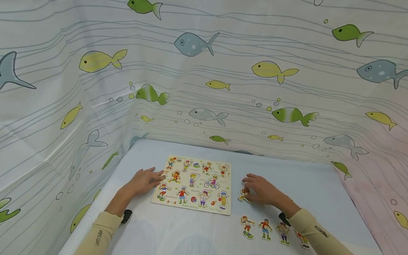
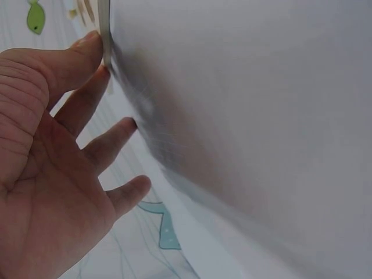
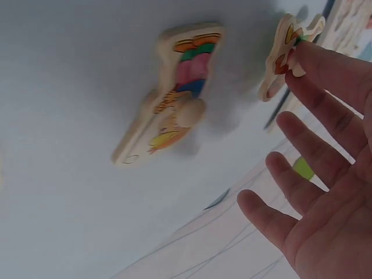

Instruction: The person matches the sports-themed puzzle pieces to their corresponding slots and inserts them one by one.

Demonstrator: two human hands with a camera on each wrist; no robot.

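Right hand pinches the runner piece beside the puzzle board

The puzzle board [image 1: 191, 194] lies flat on the counter [image 1: 312, 198], closer to its left edge than to its right and short of the far edge. At the board's left side rests the left hand [image 1: 145, 181], its fingers loose and mostly straight, with thumb and forefinger touching the rim but not curled round it.

The right hand [image 1: 260, 189] is past the board's right side, toward the counter's right edge. Its thumb and forefinger pinch the runner piece [image 1: 244, 196], while the other three fingers reach out free. A second piece [image 3: 192, 67] with a round knob [image 3: 190, 112] lies close by, mostly under this hand in the head view.

Nearer the person, a row runs toward the counter's right edge: skateboarder piece [image 1: 247, 227], roller skater piece [image 1: 265, 229], baseball piece [image 1: 283, 233] and a last piece [image 1: 302, 241] partly behind the right sleeve [image 1: 313, 226]. Matching figures show on the board.

The step in hand seems to be the handling of the runner piece; whether it is being lifted or set down cannot be told. Either way, the next move probably calls for a light, exact pinch, room around the second piece, and a steady board.
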